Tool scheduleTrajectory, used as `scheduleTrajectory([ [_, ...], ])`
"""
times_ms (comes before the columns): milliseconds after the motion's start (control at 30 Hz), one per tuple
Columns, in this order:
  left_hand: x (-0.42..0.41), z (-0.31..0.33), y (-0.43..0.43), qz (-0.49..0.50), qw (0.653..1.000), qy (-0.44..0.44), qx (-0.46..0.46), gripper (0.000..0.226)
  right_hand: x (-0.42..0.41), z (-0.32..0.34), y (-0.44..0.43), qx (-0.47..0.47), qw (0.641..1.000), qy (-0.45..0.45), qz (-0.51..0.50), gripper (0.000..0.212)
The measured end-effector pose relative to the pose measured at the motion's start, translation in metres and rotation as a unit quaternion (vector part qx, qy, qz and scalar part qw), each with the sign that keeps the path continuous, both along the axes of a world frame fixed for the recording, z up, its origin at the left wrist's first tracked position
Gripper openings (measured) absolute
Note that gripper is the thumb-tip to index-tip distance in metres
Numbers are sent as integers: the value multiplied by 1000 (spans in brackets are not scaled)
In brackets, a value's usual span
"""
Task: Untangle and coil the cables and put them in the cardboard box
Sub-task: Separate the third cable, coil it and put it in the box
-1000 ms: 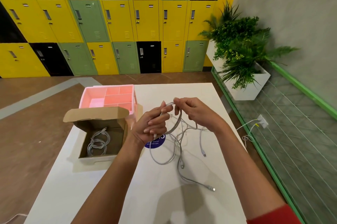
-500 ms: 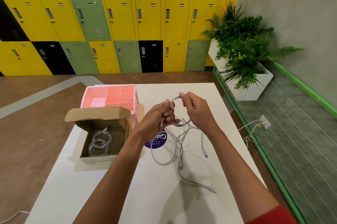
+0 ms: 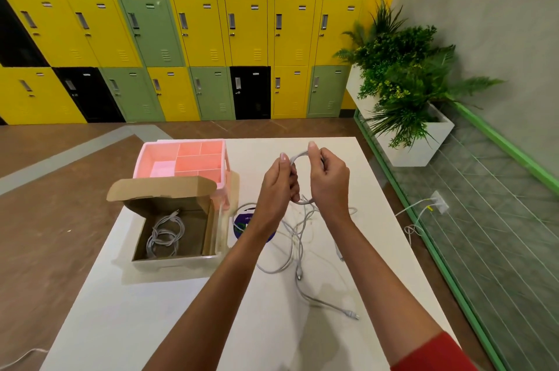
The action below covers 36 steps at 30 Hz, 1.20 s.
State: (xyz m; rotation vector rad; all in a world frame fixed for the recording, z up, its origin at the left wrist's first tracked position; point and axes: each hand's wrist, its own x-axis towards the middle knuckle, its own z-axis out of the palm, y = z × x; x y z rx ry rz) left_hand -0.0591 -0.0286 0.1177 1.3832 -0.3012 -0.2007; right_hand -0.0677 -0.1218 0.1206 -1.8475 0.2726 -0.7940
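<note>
Both hands are raised over the middle of the white table [image 3: 151, 310], holding a loop of grey cable [image 3: 298, 156] between them. My left hand [image 3: 279, 186] grips the loop's left side and my right hand [image 3: 328, 180] pinches its top and right side. Below them the remaining grey cables [image 3: 298, 252] hang and lie tangled on the table, one plug end [image 3: 352, 314] reaching toward me. To the left stands the open cardboard box [image 3: 142, 231] with a coiled grey cable [image 3: 165, 234] inside.
A pink divided organiser [image 3: 140, 159] stands behind the box. A round blue sticker [image 3: 240, 224] lies under my left forearm. Yellow, green and black lockers [image 3: 211, 38] line the far wall. A white planter with plants [image 3: 423, 141] and a green-framed glass rail [image 3: 484, 249] sit right of the table.
Both hands have risen and moved apart a little, and the cable between them now forms a larger round loop. The loose cables below shifted slightly.
</note>
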Motion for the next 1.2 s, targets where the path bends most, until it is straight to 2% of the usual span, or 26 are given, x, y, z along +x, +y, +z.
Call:
scheduleTrajectory([
  [333,-1,0,-1,-35,999,-12,9,32,2,-3,-1,18,1000,5,-6,44],
  [433,2,2,0,-33,999,0,-29,32,3,2,-7,42,995,38,77,42],
  [600,14,3,7,-23,994,40,-95,31,-2,8,-25,59,968,103,222,39],
  [767,20,5,17,-36,986,69,-148,34,-6,-7,-35,49,966,105,232,27],
  [867,22,8,23,-42,979,84,-179,34,-7,-23,-37,45,968,115,216,28],
  [967,25,11,28,-47,970,108,-211,35,-8,-44,-34,13,963,177,202,32],
  [1067,27,12,31,-64,963,117,-236,33,-12,-60,-28,-34,938,271,213,34],
  [1200,29,9,34,-73,951,125,-272,33,-14,-66,-22,-66,914,330,226,24],
])
